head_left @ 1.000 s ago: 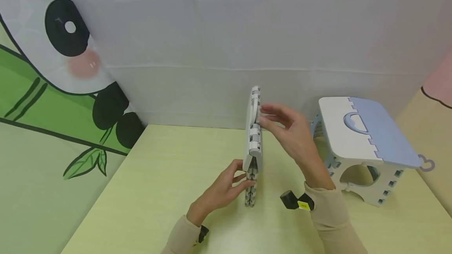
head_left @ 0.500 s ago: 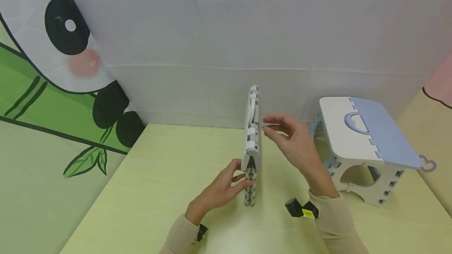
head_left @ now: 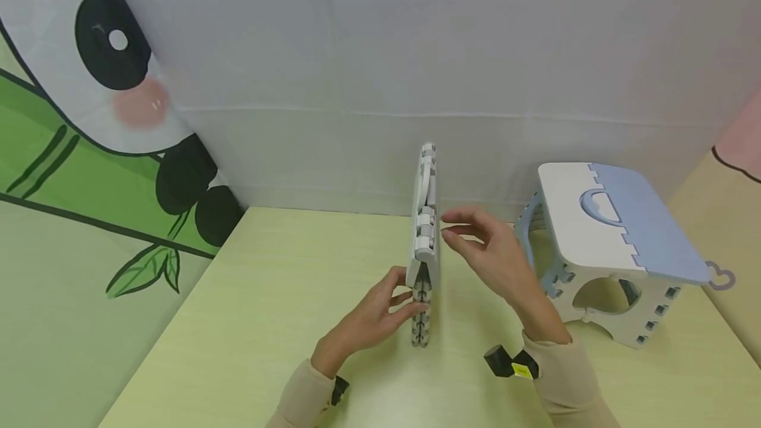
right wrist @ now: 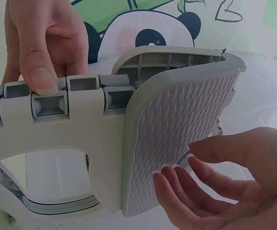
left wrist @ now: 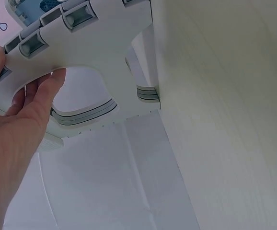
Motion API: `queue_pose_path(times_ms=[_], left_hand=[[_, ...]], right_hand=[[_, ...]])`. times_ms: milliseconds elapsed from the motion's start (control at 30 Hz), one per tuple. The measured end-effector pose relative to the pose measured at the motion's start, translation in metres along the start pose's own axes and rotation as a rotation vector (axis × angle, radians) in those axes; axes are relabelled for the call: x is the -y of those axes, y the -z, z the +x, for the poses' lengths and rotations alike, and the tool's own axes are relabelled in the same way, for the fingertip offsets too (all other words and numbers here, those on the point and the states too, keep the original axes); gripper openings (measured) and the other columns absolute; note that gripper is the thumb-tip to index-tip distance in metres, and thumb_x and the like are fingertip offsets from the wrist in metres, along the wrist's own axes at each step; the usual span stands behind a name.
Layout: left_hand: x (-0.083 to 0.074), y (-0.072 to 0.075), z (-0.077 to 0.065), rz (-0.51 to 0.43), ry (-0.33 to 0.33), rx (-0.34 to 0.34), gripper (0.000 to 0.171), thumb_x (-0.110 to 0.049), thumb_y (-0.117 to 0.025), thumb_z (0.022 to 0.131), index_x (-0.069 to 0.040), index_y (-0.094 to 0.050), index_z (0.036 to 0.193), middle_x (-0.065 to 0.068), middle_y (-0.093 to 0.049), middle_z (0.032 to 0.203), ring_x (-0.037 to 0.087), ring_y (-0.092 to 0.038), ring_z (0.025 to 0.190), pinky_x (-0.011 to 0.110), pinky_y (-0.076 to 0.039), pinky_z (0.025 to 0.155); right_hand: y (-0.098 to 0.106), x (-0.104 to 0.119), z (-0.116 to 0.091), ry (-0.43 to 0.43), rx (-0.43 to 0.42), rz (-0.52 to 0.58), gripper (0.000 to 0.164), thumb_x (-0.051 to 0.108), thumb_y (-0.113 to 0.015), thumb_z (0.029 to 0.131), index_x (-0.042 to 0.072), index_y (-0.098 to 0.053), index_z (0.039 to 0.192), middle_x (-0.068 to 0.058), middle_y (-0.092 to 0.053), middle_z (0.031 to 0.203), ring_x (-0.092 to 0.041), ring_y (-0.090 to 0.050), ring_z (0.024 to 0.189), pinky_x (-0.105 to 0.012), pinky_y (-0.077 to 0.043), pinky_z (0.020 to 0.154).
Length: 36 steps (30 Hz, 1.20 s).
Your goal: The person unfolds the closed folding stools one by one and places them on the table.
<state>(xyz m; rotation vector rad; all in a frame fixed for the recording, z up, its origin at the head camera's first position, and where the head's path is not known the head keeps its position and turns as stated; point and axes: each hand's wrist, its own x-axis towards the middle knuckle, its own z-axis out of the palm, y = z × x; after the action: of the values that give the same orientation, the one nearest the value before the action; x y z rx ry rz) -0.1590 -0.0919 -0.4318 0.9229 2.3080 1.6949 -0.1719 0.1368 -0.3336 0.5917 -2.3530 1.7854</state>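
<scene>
A white folding stool (head_left: 425,242), folded flat, stands on edge in the middle of the table, its narrow hinged side facing me. My left hand (head_left: 376,317) grips its lower folded legs, thumb on the hinged edge. In the left wrist view, fingers (left wrist: 43,93) reach into the oval opening of the leg panel (left wrist: 107,40). My right hand (head_left: 493,253) is beside the stool's right face, fingers loosely bent. The right wrist view shows its fingertips (right wrist: 165,172) close in front of the woven-textured seat panel (right wrist: 172,115), near the handle slot.
An unfolded white and blue folding stool (head_left: 594,216) stands to the right, with a heart-shaped loop (head_left: 721,276) at its right edge. A pale cloth wall (head_left: 368,84) rises behind the yellowish table (head_left: 250,322). A panda print (head_left: 113,38) is on the left.
My right hand has come away from the stool's handle, a little to the right, then lower and nearer to me. The left hand and both stools stay in place.
</scene>
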Motion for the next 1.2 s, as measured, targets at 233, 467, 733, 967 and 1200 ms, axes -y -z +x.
queue_pose_path(times_ms=[233, 467, 733, 967, 1200], left_hand=[[0.0, 0.001, 0.0, -0.007, -0.007, 0.002, 0.042, -0.012, -0.068, 0.101, -0.007, -0.044, 0.134, 0.005, -0.055, 0.129, 0.021, -0.053, 0.127, 0.032, -0.047, 0.109], [0.001, 0.001, -0.001, -0.008, -0.017, 0.002, 0.041, -0.011, -0.068, 0.101, -0.006, -0.044, 0.134, 0.006, -0.055, 0.13, 0.022, -0.053, 0.127, 0.031, -0.046, 0.109], [0.0, 0.001, -0.001, -0.013, -0.019, 0.002, 0.04, -0.01, -0.068, 0.101, -0.006, -0.044, 0.133, 0.007, -0.055, 0.129, 0.022, -0.053, 0.128, 0.031, -0.046, 0.11], [0.0, 0.002, -0.002, -0.012, -0.018, 0.007, 0.04, -0.011, -0.067, 0.101, -0.006, -0.044, 0.133, 0.006, -0.055, 0.129, 0.022, -0.053, 0.127, 0.031, -0.046, 0.11], [-0.001, 0.002, -0.002, -0.015, -0.015, 0.005, 0.04, -0.011, -0.068, 0.101, -0.006, -0.044, 0.132, 0.007, -0.055, 0.129, 0.022, -0.053, 0.127, 0.031, -0.046, 0.11]], right_hand=[[-0.002, -0.006, -0.003, -0.019, 0.01, -0.026, 0.029, 0.008, -0.069, 0.1, -0.001, -0.064, 0.127, -0.018, -0.064, 0.129, -0.03, -0.064, 0.12, -0.024, -0.055, 0.095], [-0.002, -0.011, -0.008, -0.042, 0.017, -0.043, 0.028, 0.009, -0.069, 0.1, -0.001, -0.064, 0.126, -0.017, -0.064, 0.128, -0.03, -0.064, 0.119, -0.027, -0.056, 0.096], [-0.005, -0.018, -0.012, -0.069, 0.043, -0.029, 0.027, 0.009, -0.069, 0.1, 0.0, -0.064, 0.125, -0.016, -0.065, 0.127, -0.029, -0.064, 0.118, -0.027, -0.056, 0.095], [-0.007, -0.023, -0.017, -0.09, 0.051, -0.037, 0.026, 0.009, -0.069, 0.1, 0.0, -0.065, 0.124, -0.015, -0.066, 0.125, -0.03, -0.065, 0.116, -0.029, -0.057, 0.095], [-0.008, -0.027, -0.022, -0.126, 0.081, -0.061, 0.027, 0.011, -0.068, 0.101, 0.0, -0.063, 0.125, -0.016, -0.064, 0.127, -0.031, -0.066, 0.116, -0.038, -0.058, 0.095]])
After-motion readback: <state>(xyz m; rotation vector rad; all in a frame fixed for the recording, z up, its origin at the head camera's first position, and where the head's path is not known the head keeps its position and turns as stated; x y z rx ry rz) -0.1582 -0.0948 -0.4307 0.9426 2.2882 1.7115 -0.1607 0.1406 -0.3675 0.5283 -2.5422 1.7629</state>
